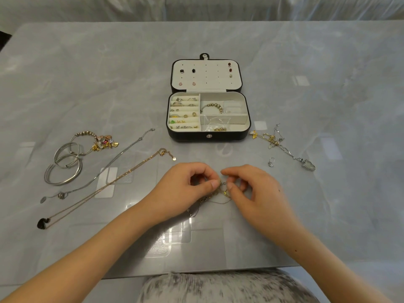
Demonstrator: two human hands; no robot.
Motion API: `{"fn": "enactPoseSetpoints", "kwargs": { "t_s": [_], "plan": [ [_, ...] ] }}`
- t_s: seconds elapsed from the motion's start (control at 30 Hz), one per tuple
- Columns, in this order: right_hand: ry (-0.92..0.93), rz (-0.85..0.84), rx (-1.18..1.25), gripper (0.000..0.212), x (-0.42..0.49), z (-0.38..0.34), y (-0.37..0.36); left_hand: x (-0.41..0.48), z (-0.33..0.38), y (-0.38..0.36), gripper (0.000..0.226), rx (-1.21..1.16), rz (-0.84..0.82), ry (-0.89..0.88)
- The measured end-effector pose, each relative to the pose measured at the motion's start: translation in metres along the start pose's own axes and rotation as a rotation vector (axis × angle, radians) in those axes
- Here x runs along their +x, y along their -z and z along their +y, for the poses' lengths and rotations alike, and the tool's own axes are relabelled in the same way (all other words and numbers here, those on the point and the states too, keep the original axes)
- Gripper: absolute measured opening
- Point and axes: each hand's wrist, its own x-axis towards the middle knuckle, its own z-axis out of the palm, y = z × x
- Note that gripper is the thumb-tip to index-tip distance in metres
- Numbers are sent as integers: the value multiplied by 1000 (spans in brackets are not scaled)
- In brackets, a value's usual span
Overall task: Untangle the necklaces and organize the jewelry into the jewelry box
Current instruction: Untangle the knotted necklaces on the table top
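On the left of the grey table [328, 88], silver bangles [63, 171] lie stacked just beside a beaded charm bracelet [96, 141]. Next to them a silver necklace [109, 166] and a rose-gold necklace [113, 181] with a dark pendant run side by side toward the centre, laid out straight and apparently uncrossed. At centre, a person works on a knot of fine chains [205, 199]. The left hand [185, 189] pinches one side between thumb and forefinger, and the right hand [255, 189] pinches the other, the fingertips almost meeting. The tangle sits right at that meeting point, low over the tabletop. Its slack strands trail back toward the person beneath the left hand, and a small gold charm shows by the right thumb. The job looks best done by teasing the knot looser rather than pulling the ends, then feeding one clasp back through each loop with the slack resting on the table. Straight beyond the hands the jewelry box [196, 136] stands open, well apart from the grip. Rings fill its left slots, a beaded bracelet lies in a right compartment and studs are pinned to the lid. Just right of the box a second gold-and-silver tangle [275, 141] waits, a small silver piece [271, 162] lying near it. By the look of it, the sorting is roughly half done.
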Motion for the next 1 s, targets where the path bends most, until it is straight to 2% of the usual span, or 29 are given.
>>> {"fn": "enactPoseSetpoints", "kwargs": {
  "t_s": [0.17,0.3,0.63,0.87,1.0],
  "plan": [
    [54,-65,-31,20,3,1,0,1,1,1,6,-32,-18,-3],
    [42,-37,-37,6,4,2,0,2,2,0,6,-16,-19,11],
    [17,-120,-24,5,6,2,7,5,6,-3,8,84,-6,61],
    [60,-170,-122,9,10,2,16,5,7,-2,8,40,-19,49],
    [99,-204,-158,21,11,1,18,6,6,-4,11,29,-46,22]
  ]
}}
